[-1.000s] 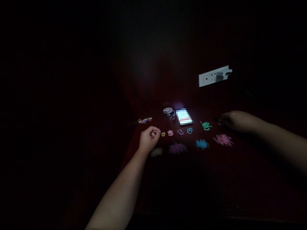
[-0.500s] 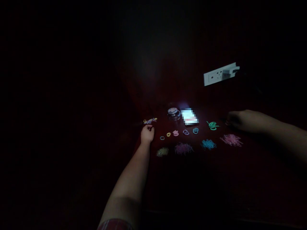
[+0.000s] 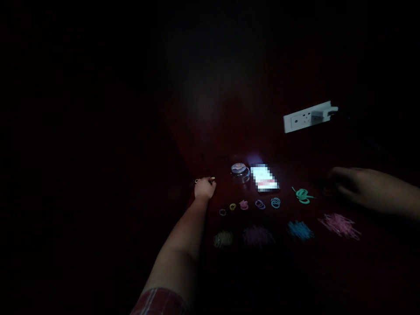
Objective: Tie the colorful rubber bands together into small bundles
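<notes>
My left hand [image 3: 204, 189] is over a small mixed pile of rubber bands, and a yellow band [image 3: 213, 178] shows beside its fingertips. Its fingers are curled down; what they pinch is hidden. At the right, my right hand [image 3: 356, 187] hovers near the green bands [image 3: 303, 195], its fingers bent together in shadow, so anything in them is too dark to name. Between the hands runs a row of small band groups: a dull ring [image 3: 222, 212], yellow [image 3: 232, 206], pink [image 3: 243, 204], purple [image 3: 260, 204] and blue [image 3: 275, 202].
Nearer me lie larger heaps of pale yellow [image 3: 223, 239], purple [image 3: 258, 235], blue [image 3: 300, 230] and pink bands [image 3: 340, 225]. A lidded clear jar [image 3: 240, 172] stands beside a lit phone [image 3: 264, 177]. On the wall is a socket strip [image 3: 305, 117] with a plug. The surroundings are very dark.
My left hand has moved forward onto the mixed pile, covering most of it. My right hand has shifted slightly right. The whole scene sits lower in view as the head camera tilted up.
</notes>
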Action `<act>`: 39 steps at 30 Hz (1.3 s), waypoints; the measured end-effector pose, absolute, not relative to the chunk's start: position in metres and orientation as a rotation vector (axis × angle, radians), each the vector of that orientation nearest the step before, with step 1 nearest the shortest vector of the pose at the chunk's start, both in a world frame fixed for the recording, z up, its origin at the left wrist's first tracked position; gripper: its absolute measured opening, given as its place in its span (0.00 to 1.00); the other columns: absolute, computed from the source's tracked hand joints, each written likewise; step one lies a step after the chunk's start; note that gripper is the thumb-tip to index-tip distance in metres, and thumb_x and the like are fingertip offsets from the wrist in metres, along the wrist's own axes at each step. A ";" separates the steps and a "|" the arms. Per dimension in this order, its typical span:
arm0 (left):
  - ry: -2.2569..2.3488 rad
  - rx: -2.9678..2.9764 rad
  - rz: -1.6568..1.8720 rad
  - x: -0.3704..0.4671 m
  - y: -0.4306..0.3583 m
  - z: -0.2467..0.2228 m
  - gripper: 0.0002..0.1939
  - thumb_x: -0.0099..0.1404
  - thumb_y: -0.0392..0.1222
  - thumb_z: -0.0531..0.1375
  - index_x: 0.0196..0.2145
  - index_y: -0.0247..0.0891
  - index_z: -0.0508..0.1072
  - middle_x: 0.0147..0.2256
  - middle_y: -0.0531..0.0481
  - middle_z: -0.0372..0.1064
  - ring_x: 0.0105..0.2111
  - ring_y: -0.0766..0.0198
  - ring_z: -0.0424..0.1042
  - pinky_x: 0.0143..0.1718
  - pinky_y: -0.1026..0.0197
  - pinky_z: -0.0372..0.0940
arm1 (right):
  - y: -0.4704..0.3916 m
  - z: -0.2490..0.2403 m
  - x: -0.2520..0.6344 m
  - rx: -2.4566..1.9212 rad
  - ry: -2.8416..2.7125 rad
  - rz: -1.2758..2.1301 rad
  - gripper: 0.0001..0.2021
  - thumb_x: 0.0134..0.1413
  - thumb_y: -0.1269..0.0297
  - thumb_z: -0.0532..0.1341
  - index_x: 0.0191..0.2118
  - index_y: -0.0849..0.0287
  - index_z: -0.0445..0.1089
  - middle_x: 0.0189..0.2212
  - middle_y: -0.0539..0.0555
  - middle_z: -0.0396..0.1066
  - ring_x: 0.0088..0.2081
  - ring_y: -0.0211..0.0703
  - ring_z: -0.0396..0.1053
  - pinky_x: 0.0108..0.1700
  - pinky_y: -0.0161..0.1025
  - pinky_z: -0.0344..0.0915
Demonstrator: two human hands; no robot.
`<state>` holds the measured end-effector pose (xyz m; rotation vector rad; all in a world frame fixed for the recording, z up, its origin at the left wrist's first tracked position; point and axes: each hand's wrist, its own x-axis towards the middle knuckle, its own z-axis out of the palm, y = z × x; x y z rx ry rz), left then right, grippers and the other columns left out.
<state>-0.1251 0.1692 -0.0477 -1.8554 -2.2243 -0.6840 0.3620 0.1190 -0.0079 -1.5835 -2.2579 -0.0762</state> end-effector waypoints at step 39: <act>-2.124 -1.897 -0.710 -0.138 0.185 -0.051 0.09 0.65 0.45 0.59 0.37 0.42 0.79 0.44 0.45 0.73 0.47 0.54 0.68 0.52 0.56 0.61 | 0.100 0.012 0.348 -1.591 -2.269 0.187 0.13 0.54 0.56 0.52 0.39 0.55 0.69 0.36 0.58 0.76 0.34 0.54 0.74 0.36 0.47 0.68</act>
